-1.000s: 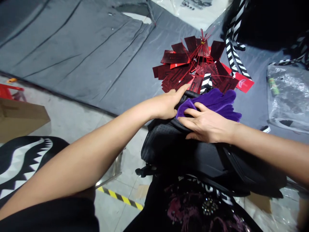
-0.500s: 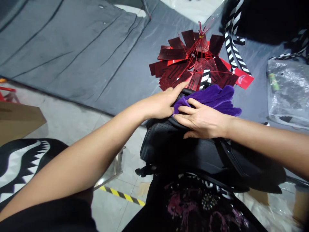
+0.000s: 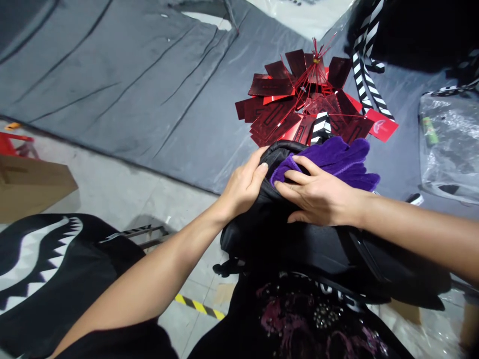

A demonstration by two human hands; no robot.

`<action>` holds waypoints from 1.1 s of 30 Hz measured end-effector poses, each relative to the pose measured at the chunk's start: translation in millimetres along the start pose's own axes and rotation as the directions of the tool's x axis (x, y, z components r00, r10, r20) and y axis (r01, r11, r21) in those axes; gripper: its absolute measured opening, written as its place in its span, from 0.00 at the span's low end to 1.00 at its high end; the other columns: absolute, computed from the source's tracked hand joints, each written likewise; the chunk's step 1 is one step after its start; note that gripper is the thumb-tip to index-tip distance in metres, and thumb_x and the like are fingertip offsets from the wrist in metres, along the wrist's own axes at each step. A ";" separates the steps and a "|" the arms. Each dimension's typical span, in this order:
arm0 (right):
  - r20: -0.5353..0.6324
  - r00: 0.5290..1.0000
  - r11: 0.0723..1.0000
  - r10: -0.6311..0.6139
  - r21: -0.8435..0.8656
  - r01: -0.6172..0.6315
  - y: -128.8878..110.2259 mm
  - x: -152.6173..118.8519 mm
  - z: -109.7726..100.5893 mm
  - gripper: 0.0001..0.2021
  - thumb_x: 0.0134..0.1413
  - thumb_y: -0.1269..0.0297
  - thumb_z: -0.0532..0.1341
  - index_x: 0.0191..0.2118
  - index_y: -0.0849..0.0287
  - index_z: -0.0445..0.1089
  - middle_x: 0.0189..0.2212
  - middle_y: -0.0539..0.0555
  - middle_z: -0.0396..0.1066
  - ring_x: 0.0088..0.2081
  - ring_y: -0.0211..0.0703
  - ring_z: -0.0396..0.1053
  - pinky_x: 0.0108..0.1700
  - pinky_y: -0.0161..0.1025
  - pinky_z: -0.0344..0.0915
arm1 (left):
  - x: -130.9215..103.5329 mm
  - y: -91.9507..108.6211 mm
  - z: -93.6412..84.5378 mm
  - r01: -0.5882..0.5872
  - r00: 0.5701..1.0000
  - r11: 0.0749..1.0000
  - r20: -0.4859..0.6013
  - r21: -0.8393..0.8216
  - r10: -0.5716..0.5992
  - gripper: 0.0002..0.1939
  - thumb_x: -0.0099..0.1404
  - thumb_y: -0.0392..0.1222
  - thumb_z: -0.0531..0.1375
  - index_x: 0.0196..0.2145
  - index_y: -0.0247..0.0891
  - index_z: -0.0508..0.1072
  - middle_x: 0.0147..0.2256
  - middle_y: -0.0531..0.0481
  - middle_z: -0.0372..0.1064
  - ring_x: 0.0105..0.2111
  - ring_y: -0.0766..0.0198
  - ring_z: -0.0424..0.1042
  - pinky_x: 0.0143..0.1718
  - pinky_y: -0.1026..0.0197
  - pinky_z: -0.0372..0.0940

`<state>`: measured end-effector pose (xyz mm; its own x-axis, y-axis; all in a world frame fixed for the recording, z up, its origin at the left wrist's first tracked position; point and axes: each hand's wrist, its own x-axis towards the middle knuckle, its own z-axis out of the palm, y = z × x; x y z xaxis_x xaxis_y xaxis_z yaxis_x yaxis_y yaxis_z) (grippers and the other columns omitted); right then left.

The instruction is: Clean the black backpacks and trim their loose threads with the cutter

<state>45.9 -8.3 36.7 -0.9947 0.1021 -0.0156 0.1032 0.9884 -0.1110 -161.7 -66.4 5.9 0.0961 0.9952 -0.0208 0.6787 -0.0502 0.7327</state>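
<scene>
A black bag (image 3: pixel 299 244) lies in front of my body, on its side near the table edge. My left hand (image 3: pixel 245 184) is closed on the bag's upper left rim, thumb on top. Purple velvety cloth with finger-like lobes, like a glove (image 3: pixel 337 154), spreads over the bag's top. My right hand (image 3: pixel 318 194) grips its left edge with bent fingers at the bag's opening. Just beyond stands a fan of dark red hang tags (image 3: pixel 277 107) tied with red strings, and a black-and-white striped strap (image 3: pixel 321 125) shows beside the purple cloth.
Grey fabric covers the table (image 3: pixel 179 119). On the right lie a clear plastic bag (image 3: pixel 449 144), striped straps (image 3: pixel 364 75) and a black item (image 3: pixel 422 35). A cardboard box (image 3: pixel 35 187) and a black bag with a white toothed print (image 3: pixel 45 269) stand at left.
My left hand has drawn back from the purple cloth and tags, down onto the bag's left rim, uncovering more of the black opening. My right hand stays on the purple cloth. The view has shifted slightly.
</scene>
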 end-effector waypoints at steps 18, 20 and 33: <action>-0.047 0.996 0.996 0.076 -0.037 -0.078 -8.9 -2.0 9.1 0.33 0.65 0.49 0.52 0.66 0.69 0.53 0.48 0.60 0.71 0.56 0.54 0.61 0.68 0.61 0.44 | -0.1 -7.1 6.2 -0.048 0.995 0.994 -0.097 -0.097 0.039 0.24 0.74 0.47 0.45 0.61 0.34 0.61 0.56 0.42 0.68 0.53 0.57 0.70 0.55 0.56 0.64; -0.037 0.996 0.996 0.087 -0.028 -0.088 -9.2 -4.4 8.8 0.30 0.65 0.53 0.53 0.66 0.66 0.53 0.47 0.59 0.72 0.55 0.54 0.63 0.68 0.61 0.43 | -0.7 -7.4 6.8 -0.041 0.995 0.994 -0.093 -0.099 0.032 0.24 0.74 0.47 0.45 0.61 0.34 0.61 0.56 0.42 0.69 0.53 0.57 0.70 0.55 0.55 0.64; -0.084 0.977 0.976 0.194 -0.087 -0.201 -19.2 -13.0 12.9 0.35 0.62 0.50 0.58 0.65 0.74 0.54 0.43 0.57 0.75 0.50 0.54 0.65 0.68 0.59 0.46 | -0.9 -5.6 1.0 -0.038 0.997 0.995 -0.073 -0.097 0.031 0.25 0.72 0.50 0.48 0.62 0.37 0.59 0.58 0.41 0.66 0.57 0.55 0.67 0.59 0.50 0.62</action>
<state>56.9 -30.0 26.3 -0.9525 0.3009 0.0472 0.3003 0.9537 -0.0185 -164.8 -67.1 1.1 0.0636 0.9966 0.0520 0.6006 -0.0799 0.7956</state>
